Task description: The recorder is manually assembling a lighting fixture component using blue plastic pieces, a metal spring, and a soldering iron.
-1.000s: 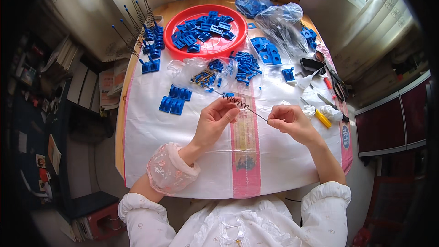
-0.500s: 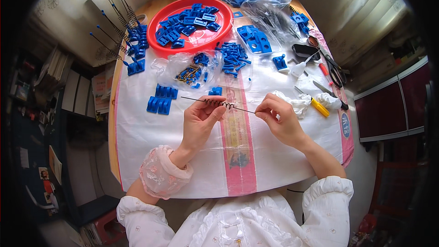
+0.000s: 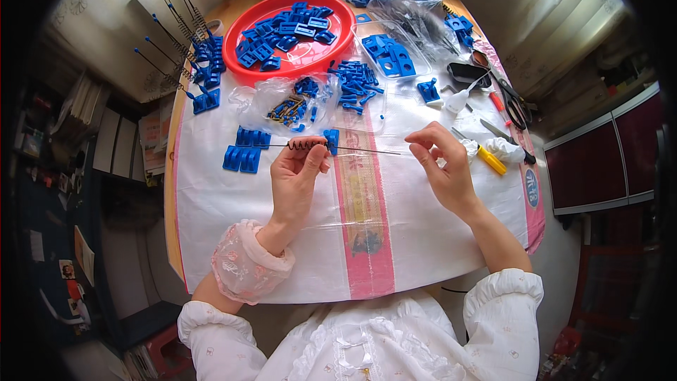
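Over the white cloth, my left hand (image 3: 295,173) pinches a black coil spring (image 3: 305,145) between thumb and fingers. A thin dark rod (image 3: 367,150) runs through the spring and sticks out a long way to the right. My right hand (image 3: 444,166) hovers just past the rod's right end, thumb and forefinger apart, with nothing visible between them. Behind the left hand lie blue ridged plastic pieces (image 3: 241,160), and another blue piece (image 3: 331,139) shows partly behind the spring.
A red basin (image 3: 345,46) of blue parts stands at the back. Before it are a plastic bag (image 3: 257,95) of small brass-coloured and blue pieces and a pile of blue pegs (image 3: 358,85). Assembled springs (image 3: 185,32) stand upright at left. Scissors (image 3: 517,106) and a yellow-handled tool (image 3: 491,160) lie right.
My right hand has let go of the rod's end and moved right and up, its fingers opening. The rod now sticks out farther right of the spring; my left hand has shifted slightly left.
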